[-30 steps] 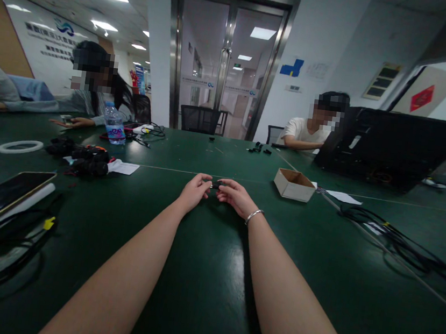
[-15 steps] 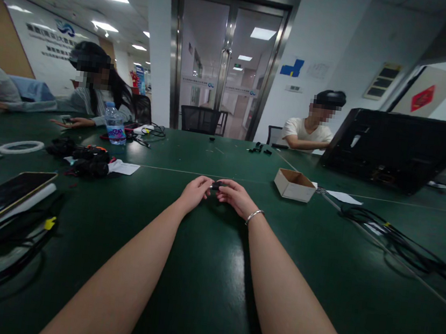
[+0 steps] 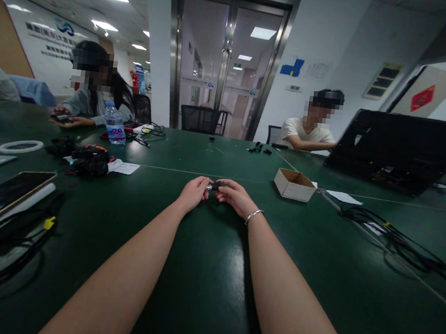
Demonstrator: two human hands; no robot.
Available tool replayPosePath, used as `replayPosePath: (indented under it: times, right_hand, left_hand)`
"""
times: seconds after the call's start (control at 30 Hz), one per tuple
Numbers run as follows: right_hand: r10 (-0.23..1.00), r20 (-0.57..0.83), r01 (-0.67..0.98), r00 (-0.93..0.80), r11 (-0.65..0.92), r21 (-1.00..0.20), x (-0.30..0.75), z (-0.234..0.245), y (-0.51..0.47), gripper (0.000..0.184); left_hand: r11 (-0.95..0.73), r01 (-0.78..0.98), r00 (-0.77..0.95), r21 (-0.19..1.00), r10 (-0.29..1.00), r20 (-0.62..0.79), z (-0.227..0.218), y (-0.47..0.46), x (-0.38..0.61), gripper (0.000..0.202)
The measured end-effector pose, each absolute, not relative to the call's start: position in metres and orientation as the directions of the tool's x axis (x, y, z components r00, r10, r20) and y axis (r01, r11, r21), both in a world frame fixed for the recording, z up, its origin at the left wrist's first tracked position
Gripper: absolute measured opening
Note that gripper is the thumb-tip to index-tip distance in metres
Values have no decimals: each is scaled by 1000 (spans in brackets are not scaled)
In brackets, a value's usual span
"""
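Over the green table (image 3: 194,272), my left hand (image 3: 194,193) and my right hand (image 3: 235,197) meet at a small black piece with a silver metal end (image 3: 214,186). Its silver end is pinched by my left fingertips, while the fingers of my right hand are closed on the black end. The piece is too small to name its kind, and fingers hide part of it. A silver bracelet (image 3: 253,217) circles my right wrist.
An open cardboard box (image 3: 295,189) stands to the right, before a tilted black monitor (image 3: 404,151) and coiled black cables (image 3: 411,252). Leftward are a phone (image 3: 3,199), black gear (image 3: 89,161) and a water bottle (image 3: 115,124). Several small black pieces (image 3: 258,148) lie farther back. Co-workers sit across.
More of the piece's silver end shows between my hands, which have hardly moved. The co-worker at left has brought both hands together, and the black monitor has shifted slightly.
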State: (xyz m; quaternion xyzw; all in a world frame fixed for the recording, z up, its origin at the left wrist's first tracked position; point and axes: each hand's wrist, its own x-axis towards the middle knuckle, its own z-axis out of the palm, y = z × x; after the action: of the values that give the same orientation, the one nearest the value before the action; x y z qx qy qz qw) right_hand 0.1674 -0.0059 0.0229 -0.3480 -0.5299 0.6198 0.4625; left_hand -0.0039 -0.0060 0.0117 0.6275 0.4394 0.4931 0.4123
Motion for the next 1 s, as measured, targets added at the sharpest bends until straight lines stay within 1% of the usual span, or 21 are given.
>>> replayPosePath:
  times: [0.07, 0.2, 0.4, 1.0]
  right_hand:
    - [945, 57, -210, -321, -12, -978, 167, 23, -5, 23]
    - [949, 49, -218, -311, -21, -976, 167, 23, -5, 21]
    - [947, 59, -232, -317, -18, -972, 167, 22, -5, 21]
    - [942, 69, -222, -328, -6, -975, 168, 21, -4, 22]
  left_hand:
    - [-255, 128, 131, 959, 962, 238, 14, -8, -3, 32]
    - [-207, 95, 93, 974, 976, 199, 22, -13, -2, 19]
    - [-199, 108, 78, 974, 978, 191, 26, -16, -2, 15]
    - [-233, 151, 109, 961, 970, 218, 18, -9, -3, 25]
